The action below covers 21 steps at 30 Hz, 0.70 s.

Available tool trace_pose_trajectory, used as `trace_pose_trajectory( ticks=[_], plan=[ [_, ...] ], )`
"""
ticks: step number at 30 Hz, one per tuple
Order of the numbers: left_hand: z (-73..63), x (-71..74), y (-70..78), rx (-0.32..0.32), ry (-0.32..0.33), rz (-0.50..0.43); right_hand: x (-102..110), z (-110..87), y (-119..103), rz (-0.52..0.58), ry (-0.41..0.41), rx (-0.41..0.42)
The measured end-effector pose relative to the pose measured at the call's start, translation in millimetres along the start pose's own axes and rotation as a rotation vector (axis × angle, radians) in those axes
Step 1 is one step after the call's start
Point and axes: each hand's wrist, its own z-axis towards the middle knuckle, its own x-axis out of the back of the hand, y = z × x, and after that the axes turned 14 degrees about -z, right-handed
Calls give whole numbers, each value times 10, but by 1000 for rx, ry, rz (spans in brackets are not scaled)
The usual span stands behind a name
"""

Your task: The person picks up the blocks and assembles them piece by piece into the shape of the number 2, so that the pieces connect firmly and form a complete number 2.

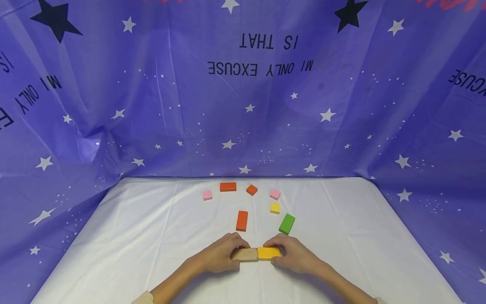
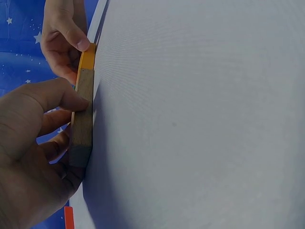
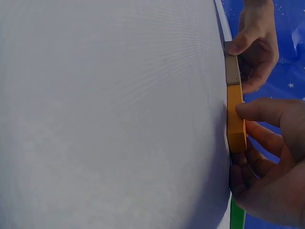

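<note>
My left hand grips a plain wooden block, thumb on the near side and fingers on the far side. The right hand holds a yellow-orange block in the same manner. The two blocks lie end to end in one line, their short ends meeting between my hands. In the left wrist view the wooden block shows its long side under the thumb. The right wrist view has the yellow-orange block pinched between thumb and fingers, the wooden one beyond it.
Beyond my hands lie a red block and a green block. Farther back are a yellow cube, two pink cubes, a small red block and a long red block. A purple starred curtain rises behind the white table.
</note>
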Motion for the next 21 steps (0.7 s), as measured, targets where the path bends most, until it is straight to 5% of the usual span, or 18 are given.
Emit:
trace_pose_trajectory(
  ticks=[21],
  plan=[
    [19, 4, 6, 17, -12, 0, -66, 57, -82, -9, 35, -5]
  ],
)
